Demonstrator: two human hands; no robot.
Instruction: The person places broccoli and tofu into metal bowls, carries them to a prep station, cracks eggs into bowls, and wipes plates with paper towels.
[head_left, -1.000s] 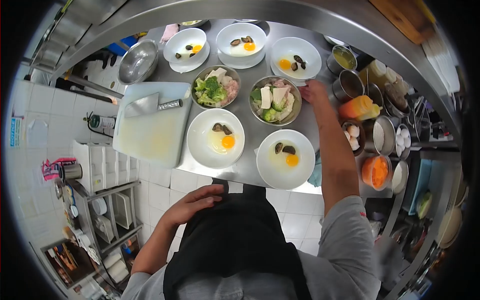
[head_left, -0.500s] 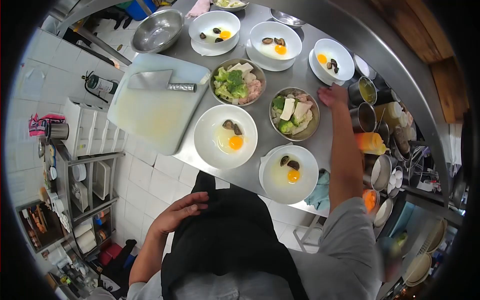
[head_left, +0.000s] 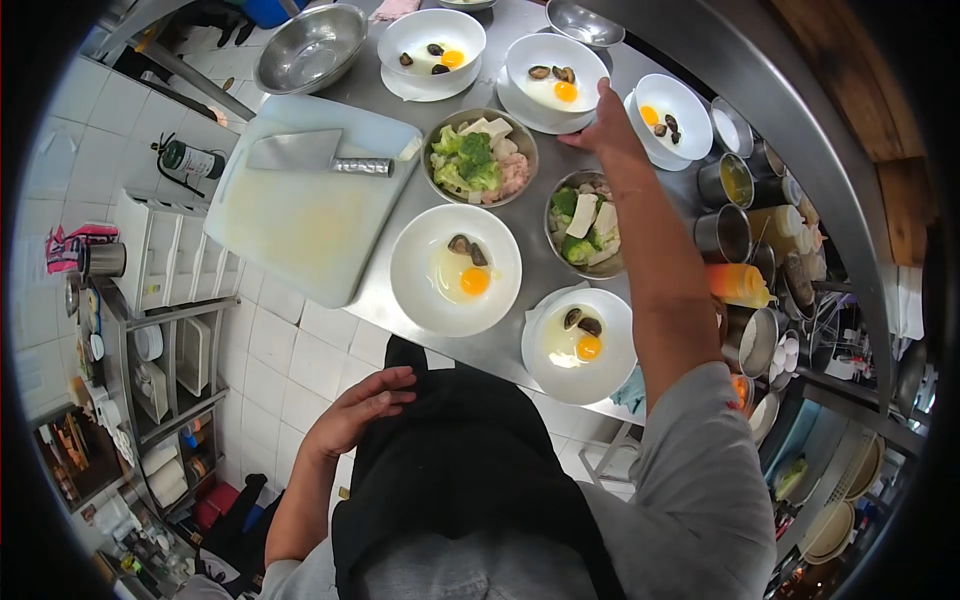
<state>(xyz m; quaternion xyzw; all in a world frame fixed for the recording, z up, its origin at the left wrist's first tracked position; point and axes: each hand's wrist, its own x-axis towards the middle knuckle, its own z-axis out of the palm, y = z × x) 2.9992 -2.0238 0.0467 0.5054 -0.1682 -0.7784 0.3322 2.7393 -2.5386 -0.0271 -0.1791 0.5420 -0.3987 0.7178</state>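
Observation:
My right hand (head_left: 602, 128) reaches across the table to a white bowl (head_left: 545, 82) on a white plate. Its thumb and fingers are spread along the bowl's near right edge; a firm grip does not show. In the bowl lie an egg yolk and mushroom pieces. Under my right forearm sits a steel bowl (head_left: 585, 225) of broccoli, pale slabs and meat, partly covered. My left hand (head_left: 362, 408) hovers before the black apron (head_left: 450, 450), fingers stretched out, holding nothing. Closest to it on the table is another white bowl (head_left: 425, 300) with yolk and mushrooms.
A cleaver (head_left: 295, 152) lies on the white cutting board (head_left: 330, 240) at left. A second steel bowl (head_left: 480, 155) holds broccoli and meat. More egg bowls stand at the back left (head_left: 425, 70), back right (head_left: 680, 140) and front (head_left: 570, 370). Pots and sauce bottles (head_left: 738, 283) line the right.
My right hand has moved left and away from me, from beside the back right bowl to the back middle one. The view has shifted slightly; my left hand stays in front of the apron.

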